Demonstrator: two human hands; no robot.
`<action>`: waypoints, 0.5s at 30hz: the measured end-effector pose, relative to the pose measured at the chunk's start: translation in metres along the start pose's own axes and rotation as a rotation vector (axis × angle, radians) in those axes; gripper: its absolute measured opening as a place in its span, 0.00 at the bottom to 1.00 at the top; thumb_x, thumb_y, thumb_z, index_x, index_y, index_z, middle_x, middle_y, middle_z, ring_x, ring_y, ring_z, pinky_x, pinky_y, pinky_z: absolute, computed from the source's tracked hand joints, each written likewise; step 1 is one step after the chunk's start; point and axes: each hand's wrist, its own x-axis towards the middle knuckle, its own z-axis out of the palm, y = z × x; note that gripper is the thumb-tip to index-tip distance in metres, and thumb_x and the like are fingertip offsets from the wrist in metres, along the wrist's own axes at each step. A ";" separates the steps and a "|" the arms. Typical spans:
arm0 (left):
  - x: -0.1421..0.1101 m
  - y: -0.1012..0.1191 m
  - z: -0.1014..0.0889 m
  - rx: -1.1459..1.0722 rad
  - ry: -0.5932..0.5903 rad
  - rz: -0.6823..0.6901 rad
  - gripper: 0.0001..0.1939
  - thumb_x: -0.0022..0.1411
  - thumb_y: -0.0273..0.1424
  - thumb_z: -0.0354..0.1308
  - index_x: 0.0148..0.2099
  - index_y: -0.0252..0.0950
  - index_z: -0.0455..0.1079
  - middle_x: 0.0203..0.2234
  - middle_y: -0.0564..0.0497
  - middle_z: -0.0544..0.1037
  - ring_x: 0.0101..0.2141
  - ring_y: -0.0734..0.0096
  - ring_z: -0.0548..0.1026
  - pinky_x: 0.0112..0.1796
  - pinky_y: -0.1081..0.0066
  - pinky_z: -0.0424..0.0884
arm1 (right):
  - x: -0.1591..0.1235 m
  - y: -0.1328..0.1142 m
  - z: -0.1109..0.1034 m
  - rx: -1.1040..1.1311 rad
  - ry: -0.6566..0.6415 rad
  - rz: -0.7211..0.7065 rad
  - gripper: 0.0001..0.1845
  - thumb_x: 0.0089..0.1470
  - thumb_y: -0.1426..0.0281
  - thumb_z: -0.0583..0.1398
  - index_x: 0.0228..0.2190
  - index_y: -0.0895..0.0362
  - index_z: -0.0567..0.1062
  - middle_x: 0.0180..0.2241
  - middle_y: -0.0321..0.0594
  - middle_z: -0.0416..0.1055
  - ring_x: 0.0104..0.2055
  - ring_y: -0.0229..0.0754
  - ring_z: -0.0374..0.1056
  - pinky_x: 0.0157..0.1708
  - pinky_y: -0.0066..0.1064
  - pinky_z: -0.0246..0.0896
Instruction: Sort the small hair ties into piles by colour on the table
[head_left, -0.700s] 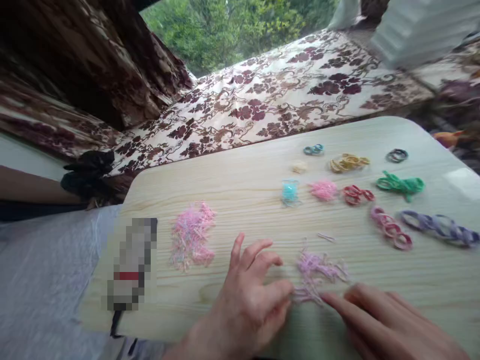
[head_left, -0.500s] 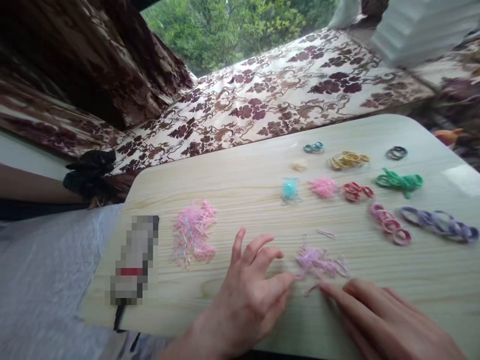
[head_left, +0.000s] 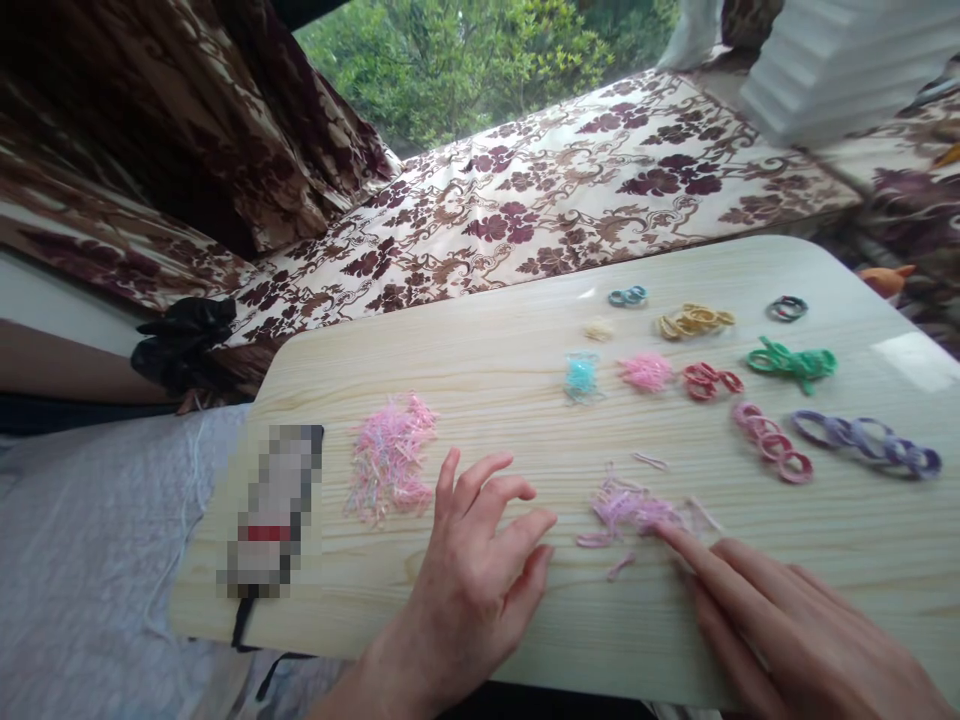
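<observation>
Lilac elastic bands (head_left: 634, 505) lie in a loose pile on the bench (head_left: 487, 375), between the hands. Left hand (head_left: 480, 560): released, fingers curved. Right hand (head_left: 795, 610): index fingertip touching the pile; grip cannot be determined. Bands are likely light, soft and stretchy; pinch a protruding loop.

Right hand (head_left: 787, 610) touching lilac bands (head_left: 624, 503), left hand (head_left: 478, 555) loosely curled nearby, pale wooden table (head_left: 487, 375)
</observation>
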 end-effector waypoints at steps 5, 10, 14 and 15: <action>-0.001 0.001 -0.002 -0.012 0.009 -0.004 0.10 0.65 0.23 0.58 0.48 0.38 0.74 0.43 0.47 0.77 0.58 0.59 0.68 0.66 0.46 0.48 | -0.002 0.004 -0.003 -0.008 0.018 0.037 0.20 0.68 0.67 0.48 0.56 0.57 0.70 0.35 0.37 0.76 0.31 0.35 0.73 0.32 0.27 0.65; 0.000 0.001 -0.001 -0.024 0.003 -0.007 0.11 0.65 0.23 0.57 0.48 0.39 0.74 0.43 0.47 0.77 0.58 0.59 0.68 0.66 0.45 0.48 | -0.001 -0.001 -0.001 -0.025 0.001 0.056 0.20 0.68 0.68 0.49 0.56 0.58 0.70 0.36 0.38 0.77 0.32 0.37 0.74 0.34 0.29 0.66; 0.000 0.001 -0.001 -0.030 0.006 -0.008 0.11 0.65 0.23 0.58 0.48 0.39 0.74 0.43 0.47 0.77 0.58 0.59 0.67 0.66 0.45 0.48 | -0.004 -0.005 -0.003 0.082 -0.006 0.061 0.17 0.68 0.68 0.49 0.51 0.54 0.73 0.34 0.35 0.76 0.32 0.35 0.73 0.34 0.26 0.64; 0.000 0.000 -0.001 -0.030 0.008 -0.008 0.11 0.65 0.23 0.58 0.48 0.39 0.74 0.43 0.47 0.77 0.58 0.59 0.67 0.66 0.45 0.48 | -0.006 -0.005 -0.003 0.113 -0.002 0.071 0.16 0.68 0.68 0.50 0.50 0.53 0.73 0.34 0.35 0.75 0.31 0.34 0.72 0.34 0.26 0.64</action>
